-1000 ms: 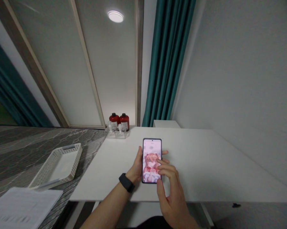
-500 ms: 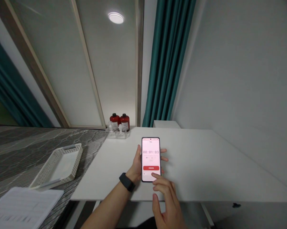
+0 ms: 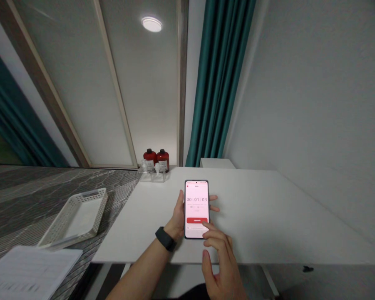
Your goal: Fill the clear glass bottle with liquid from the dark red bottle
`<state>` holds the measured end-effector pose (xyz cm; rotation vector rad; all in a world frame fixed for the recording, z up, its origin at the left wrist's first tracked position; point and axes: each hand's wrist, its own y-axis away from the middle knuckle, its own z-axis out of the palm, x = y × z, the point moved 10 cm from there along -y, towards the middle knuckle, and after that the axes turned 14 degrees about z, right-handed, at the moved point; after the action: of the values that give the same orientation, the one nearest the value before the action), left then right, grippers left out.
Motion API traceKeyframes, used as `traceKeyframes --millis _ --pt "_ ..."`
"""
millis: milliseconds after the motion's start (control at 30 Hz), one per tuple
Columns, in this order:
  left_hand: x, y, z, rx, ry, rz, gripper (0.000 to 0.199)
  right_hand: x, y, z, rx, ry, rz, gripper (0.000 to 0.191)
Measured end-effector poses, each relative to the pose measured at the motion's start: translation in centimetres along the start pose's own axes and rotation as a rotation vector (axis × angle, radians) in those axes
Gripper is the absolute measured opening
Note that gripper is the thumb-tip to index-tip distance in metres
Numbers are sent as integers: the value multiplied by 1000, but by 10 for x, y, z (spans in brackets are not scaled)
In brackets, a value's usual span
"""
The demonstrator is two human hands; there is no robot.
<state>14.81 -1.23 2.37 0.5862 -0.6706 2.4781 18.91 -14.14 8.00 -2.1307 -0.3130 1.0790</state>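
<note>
My left hand [image 3: 177, 216] is wrapped round a smartphone [image 3: 196, 209], its thumb along the left edge and fingertips showing past the right edge. The phone's lit pinkish screen reads 00:01:03 above a red button. A dark band [image 3: 165, 238] circles my left wrist. Over the lower right of the screen, my right hand [image 3: 220, 258] has its fingers apart and holds nothing. Its index fingertip is by the right end of the red button; whether it touches the glass I cannot tell.
The phone is above a white table [image 3: 262, 208]. Two red bottles [image 3: 162, 159] stand at its far left corner, by a clear tray [image 3: 152, 177] with small white items. Left of the table are a white perforated basket [image 3: 78, 216] and paper sheets [image 3: 34, 266].
My right hand has shifted slightly right, and its index fingertip is a little higher, near the red button. The phone and my left hand have barely moved. The displayed time reads the same.
</note>
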Motion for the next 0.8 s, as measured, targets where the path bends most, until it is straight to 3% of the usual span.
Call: traceKeyframes --millis 800 --pt "5 -3 6 -9 2 38 91 -1 -2 -3 -11 15 -17 25"
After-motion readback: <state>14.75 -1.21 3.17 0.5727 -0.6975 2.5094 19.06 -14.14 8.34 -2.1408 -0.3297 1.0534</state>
